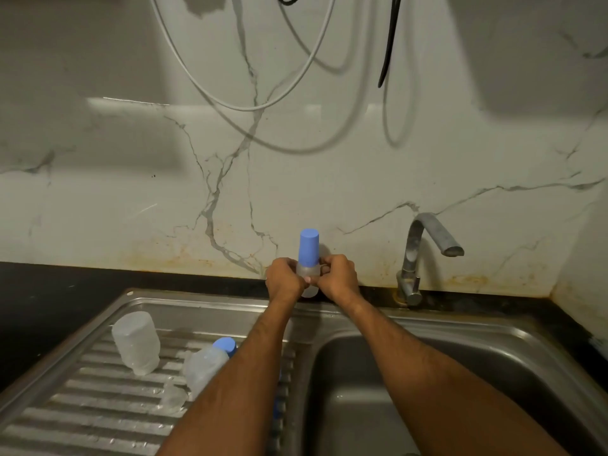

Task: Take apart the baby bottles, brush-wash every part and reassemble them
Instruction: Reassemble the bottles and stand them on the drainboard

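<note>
I hold a baby bottle (pixel 308 258) upright over the back rim of the sink; its blue cap points up and its clear body shows between my fingers. My left hand (pixel 283 280) grips it from the left, my right hand (pixel 339 277) from the right. On the ribbed draining board (pixel 98 409) a clear bottle body (pixel 136 342) stands upside down. Beside it lies another clear bottle with a blue cap (pixel 210 362), partly hidden by my left forearm. A small clear part (pixel 173 397) lies in front of it.
The steel sink basin (pixel 378 406) opens under my right forearm. A metal tap (pixel 419 255) stands at the back right. A black counter (pixel 39 297) borders the sink. White and black cables (pixel 250 106) hang on the marble wall.
</note>
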